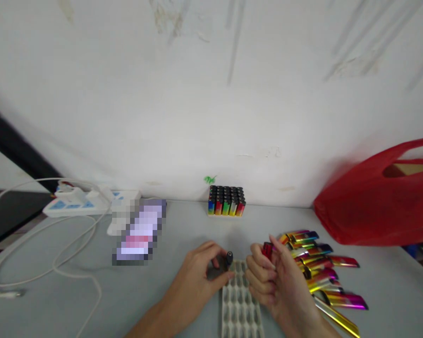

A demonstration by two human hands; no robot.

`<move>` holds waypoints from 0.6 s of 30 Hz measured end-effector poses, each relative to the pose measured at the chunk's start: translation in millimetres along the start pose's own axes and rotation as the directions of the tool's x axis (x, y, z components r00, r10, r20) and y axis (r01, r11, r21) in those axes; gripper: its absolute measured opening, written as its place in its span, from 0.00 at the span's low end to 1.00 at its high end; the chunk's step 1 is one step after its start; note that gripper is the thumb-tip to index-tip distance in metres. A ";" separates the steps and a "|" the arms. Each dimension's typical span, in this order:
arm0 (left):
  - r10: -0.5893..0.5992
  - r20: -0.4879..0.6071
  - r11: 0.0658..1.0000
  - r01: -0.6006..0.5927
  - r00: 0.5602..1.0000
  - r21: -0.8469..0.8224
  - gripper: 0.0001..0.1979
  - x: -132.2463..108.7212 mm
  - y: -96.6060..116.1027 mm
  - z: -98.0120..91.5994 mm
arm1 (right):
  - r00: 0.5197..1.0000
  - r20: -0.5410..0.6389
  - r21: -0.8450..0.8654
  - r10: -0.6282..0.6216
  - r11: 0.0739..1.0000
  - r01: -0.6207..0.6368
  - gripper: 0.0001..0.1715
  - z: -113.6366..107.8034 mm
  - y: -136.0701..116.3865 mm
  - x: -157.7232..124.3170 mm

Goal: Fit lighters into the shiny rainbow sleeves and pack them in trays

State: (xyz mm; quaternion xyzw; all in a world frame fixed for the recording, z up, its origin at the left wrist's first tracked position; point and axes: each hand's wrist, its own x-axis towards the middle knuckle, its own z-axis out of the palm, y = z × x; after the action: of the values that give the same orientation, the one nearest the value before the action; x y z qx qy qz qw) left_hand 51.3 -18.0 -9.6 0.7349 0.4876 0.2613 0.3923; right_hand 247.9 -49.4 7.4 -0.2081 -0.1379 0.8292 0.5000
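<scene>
My left hand (206, 270) is closed, its thumb and fingers pinching a black-topped lighter (229, 256) over the far left corner of a pale slotted tray (242, 300). Most of that lighter's body is hidden by the fingers. Curled above the tray's right side, my right hand (275, 277) grips a shiny red lighter case (267, 249), with only its end showing. Beside it on the right lies a loose pile of glossy metallic lighter cases (320, 265) in gold, red, purple and blue.
Against the wall stands a block of colourful lighters (226, 201) with black tops. A red bag (377, 202) leans at the right. To the left are a phone (141, 232), a white power strip (88, 202) and looping white cables (58, 256).
</scene>
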 end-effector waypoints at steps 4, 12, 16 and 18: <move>0.021 0.000 1.000 -0.021 1.000 0.002 0.07 -0.8 -1.7 0.6 | 1.000 0.018 0.019 0.008 1.000 -0.008 0.34 -0.1 -1.0 -0.1; 0.012 -0.017 1.000 -0.013 1.000 -0.005 0.09 -0.9 -0.7 1.2 | 0.999 0.042 0.010 -0.003 1.000 0.003 0.33 -1.7 -0.6 2.0; 0.031 -0.040 0.999 -0.032 0.999 -0.015 0.11 -1.5 -0.6 3.0 | 1.000 0.019 0.009 0.007 1.000 -0.007 0.34 0.4 -2.8 0.1; 0.032 -0.049 0.999 -0.033 0.998 -0.018 0.12 -2.3 -0.1 3.3 | 1.000 0.019 0.005 0.011 1.000 -0.011 0.35 0.4 -3.3 -0.4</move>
State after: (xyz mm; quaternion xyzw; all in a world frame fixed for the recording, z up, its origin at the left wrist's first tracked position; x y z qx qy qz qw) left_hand 52.9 -21.1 -11.5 0.7326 0.4825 0.2898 0.3828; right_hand 250.4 -48.2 9.3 -0.1997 -0.1396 0.8342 0.4948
